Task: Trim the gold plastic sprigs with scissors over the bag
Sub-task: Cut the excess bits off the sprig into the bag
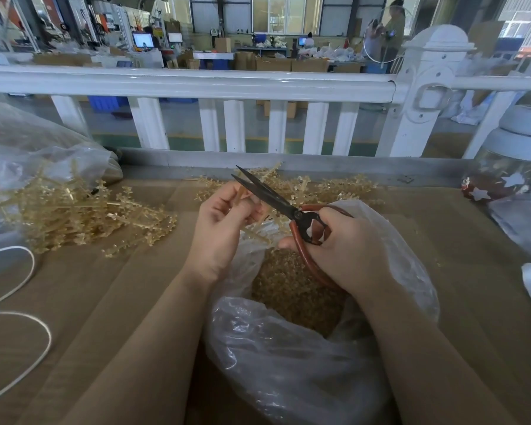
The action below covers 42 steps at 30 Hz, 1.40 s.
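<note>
Nearest, the clear plastic bag (288,357) lay open, already holding a deep heap of gold trimmings (292,289), so much trimming seemed done. Above it, the left hand (221,228) pinched a gold sprig (252,233) while the right hand (344,246) gripped the scissors (276,199), blades parted. Farther left, a pile of sprigs (74,210) apparently remained untrimmed.

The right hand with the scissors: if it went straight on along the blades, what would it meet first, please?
Probably the gold sprig pinched in the left hand: the open scissors in the right hand point at it. Depth is unclear.
</note>
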Each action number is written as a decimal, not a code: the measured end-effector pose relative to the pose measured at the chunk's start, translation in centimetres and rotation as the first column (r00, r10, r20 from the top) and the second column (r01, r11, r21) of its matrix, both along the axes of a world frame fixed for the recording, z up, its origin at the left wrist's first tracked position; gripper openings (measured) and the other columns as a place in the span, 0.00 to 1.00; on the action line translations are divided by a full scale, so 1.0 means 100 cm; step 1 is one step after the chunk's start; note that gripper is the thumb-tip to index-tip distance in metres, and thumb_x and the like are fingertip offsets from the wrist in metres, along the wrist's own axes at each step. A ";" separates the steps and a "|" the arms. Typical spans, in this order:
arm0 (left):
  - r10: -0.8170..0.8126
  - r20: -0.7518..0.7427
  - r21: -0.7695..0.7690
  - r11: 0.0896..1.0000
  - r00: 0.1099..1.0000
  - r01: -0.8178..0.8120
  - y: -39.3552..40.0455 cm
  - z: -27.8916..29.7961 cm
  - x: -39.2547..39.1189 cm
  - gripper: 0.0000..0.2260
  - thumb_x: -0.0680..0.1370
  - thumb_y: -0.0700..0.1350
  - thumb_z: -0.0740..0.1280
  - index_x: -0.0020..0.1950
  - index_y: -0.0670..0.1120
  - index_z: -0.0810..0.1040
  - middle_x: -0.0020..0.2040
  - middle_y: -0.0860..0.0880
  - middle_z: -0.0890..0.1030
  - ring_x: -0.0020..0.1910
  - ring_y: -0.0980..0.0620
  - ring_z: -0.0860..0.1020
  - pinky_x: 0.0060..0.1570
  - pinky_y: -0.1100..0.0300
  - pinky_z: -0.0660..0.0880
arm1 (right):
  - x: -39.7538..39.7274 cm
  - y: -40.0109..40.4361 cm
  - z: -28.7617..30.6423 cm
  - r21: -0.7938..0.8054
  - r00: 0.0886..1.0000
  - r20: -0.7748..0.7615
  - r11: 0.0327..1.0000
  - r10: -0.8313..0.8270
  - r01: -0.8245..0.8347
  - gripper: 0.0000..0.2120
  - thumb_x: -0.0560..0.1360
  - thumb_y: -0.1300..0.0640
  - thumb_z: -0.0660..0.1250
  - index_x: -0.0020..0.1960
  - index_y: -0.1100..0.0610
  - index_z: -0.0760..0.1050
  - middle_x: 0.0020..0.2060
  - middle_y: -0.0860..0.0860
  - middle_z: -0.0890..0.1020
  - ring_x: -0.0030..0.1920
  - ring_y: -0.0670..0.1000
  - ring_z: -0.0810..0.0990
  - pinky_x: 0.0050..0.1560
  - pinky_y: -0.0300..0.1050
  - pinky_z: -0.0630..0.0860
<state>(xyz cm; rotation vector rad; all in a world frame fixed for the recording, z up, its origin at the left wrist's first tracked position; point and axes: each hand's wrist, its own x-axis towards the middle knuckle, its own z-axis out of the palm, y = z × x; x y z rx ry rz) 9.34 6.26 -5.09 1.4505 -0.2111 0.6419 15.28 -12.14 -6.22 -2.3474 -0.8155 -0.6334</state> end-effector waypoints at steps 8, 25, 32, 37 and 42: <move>-0.040 -0.099 -0.104 0.994 0.994 0.030 0.001 -0.003 0.002 0.05 0.77 0.42 0.64 0.44 0.44 0.79 0.36 0.47 0.79 0.35 0.51 0.74 0.39 0.58 0.70 | -0.009 0.004 0.007 0.217 0.944 -0.310 0.975 0.115 -0.048 0.26 0.60 0.22 0.64 0.40 0.44 0.79 0.36 0.36 0.82 0.42 0.35 0.79 0.39 0.25 0.73; -0.164 -0.142 -0.088 0.984 0.976 0.153 -0.004 -0.005 0.005 0.06 0.78 0.43 0.66 0.46 0.46 0.82 0.39 0.45 0.79 0.35 0.51 0.76 0.35 0.62 0.74 | -0.005 0.006 0.014 0.470 0.767 -0.548 0.881 0.332 -0.046 0.05 0.73 0.54 0.76 0.47 0.54 0.83 0.32 0.42 0.84 0.31 0.38 0.80 0.30 0.28 0.72; -0.208 -0.140 -0.152 0.971 0.968 0.186 -0.008 -0.003 0.003 0.04 0.78 0.42 0.68 0.47 0.43 0.82 0.38 0.44 0.78 0.34 0.51 0.77 0.35 0.61 0.75 | -0.008 0.002 0.020 0.512 0.741 -0.547 0.856 0.390 -0.072 0.04 0.73 0.56 0.76 0.40 0.51 0.83 0.28 0.45 0.82 0.29 0.40 0.79 0.34 0.30 0.75; -0.208 -0.131 -0.114 0.974 0.969 0.193 -0.010 -0.003 0.003 0.05 0.77 0.42 0.67 0.46 0.42 0.81 0.38 0.45 0.78 0.33 0.51 0.76 0.36 0.61 0.75 | -0.010 0.001 0.024 0.489 0.716 -0.579 0.869 0.390 -0.078 0.05 0.74 0.58 0.75 0.40 0.53 0.82 0.27 0.45 0.82 0.27 0.40 0.78 0.32 0.30 0.75; -0.182 -0.097 -0.032 0.983 0.978 0.180 -0.015 -0.001 0.003 0.07 0.78 0.40 0.66 0.42 0.38 0.78 0.36 0.47 0.78 0.32 0.53 0.74 0.35 0.63 0.73 | -0.012 0.002 0.025 0.526 0.703 -0.558 0.843 0.441 -0.111 0.14 0.65 0.49 0.78 0.44 0.57 0.84 0.33 0.49 0.85 0.34 0.43 0.83 0.38 0.32 0.77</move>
